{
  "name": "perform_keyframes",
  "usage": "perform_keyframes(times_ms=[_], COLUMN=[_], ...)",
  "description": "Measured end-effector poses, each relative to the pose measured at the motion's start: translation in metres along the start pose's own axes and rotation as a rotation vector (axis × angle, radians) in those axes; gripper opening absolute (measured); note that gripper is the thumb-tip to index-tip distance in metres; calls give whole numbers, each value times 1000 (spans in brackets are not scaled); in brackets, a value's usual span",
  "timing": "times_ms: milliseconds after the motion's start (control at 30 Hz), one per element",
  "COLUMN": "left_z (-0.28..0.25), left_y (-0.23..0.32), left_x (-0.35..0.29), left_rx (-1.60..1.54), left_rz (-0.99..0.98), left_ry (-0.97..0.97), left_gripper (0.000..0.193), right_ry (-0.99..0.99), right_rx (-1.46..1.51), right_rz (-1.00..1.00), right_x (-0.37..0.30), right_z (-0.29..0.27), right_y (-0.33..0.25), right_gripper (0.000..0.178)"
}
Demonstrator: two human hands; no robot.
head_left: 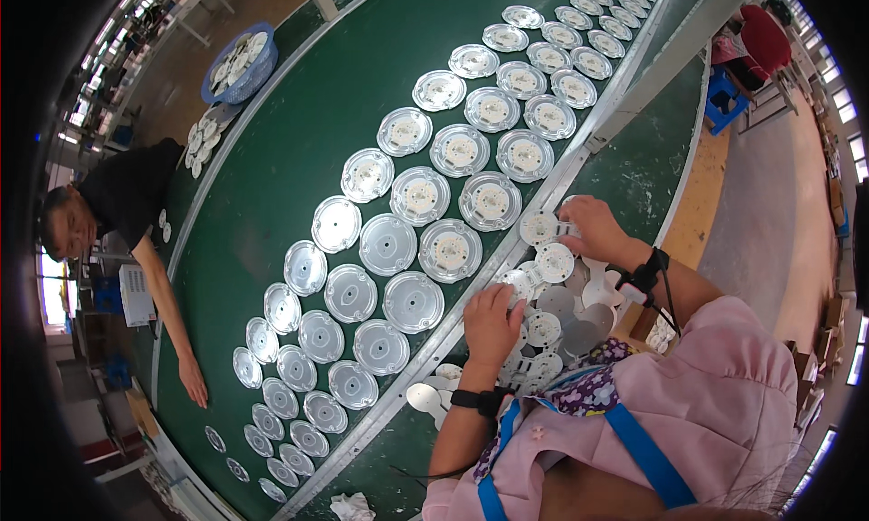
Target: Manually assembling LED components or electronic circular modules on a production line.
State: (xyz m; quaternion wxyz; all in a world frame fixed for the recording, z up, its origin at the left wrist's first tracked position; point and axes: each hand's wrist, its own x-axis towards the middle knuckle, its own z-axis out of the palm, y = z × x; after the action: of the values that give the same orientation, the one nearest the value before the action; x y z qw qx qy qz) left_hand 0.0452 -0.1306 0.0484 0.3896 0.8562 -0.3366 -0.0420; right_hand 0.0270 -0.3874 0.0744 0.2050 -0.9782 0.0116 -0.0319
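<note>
A pile of white disc-shaped circuit boards (544, 329) lies in front of me, several joined in lobed pieces and some turned to their plain grey backs. My right hand (598, 232) is at the far side of this pile, its fingers bent around the edge of a lobed white circuit board (539, 228). Nearer the belt, my left hand (491, 329) has its fingers curled together at another white board (519, 285); its fingertips are partly hidden. Beside my hands, rows of round silver metal plates (414, 303) lie on the green conveyor belt (299, 141).
Plates farther up the belt carry white boards; nearer ones are bare. A metal rail (434, 358) separates the belt from my side shelf, and a post (670, 59) rises from it. Across the belt, a co-worker's arm (172, 313) reaches over. A blue basket (241, 64) holds more boards.
</note>
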Motion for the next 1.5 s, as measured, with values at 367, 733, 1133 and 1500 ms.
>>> perform_keyframes(times_ms=[367,733,1133,1500], left_z=[-23,-59,-97,-117], left_y=[12,-15,-35,-80], left_x=[9,-40,-17,-5], left_rx=[-675,-1169,-1957,-323], left_rz=[-423,-902,-985,-827], left_ry=[120,489,717,360], left_gripper=[30,21,25,24], right_ry=[-443,-693,-1057,-260], right_rx=[416,783,1619,393], right_rz=[-218,109,664,-161], right_x=[9,38,89,182], right_z=[-35,5,61,103], right_y=[-53,-114,-161,-158], right_gripper=[17,17,10,22])
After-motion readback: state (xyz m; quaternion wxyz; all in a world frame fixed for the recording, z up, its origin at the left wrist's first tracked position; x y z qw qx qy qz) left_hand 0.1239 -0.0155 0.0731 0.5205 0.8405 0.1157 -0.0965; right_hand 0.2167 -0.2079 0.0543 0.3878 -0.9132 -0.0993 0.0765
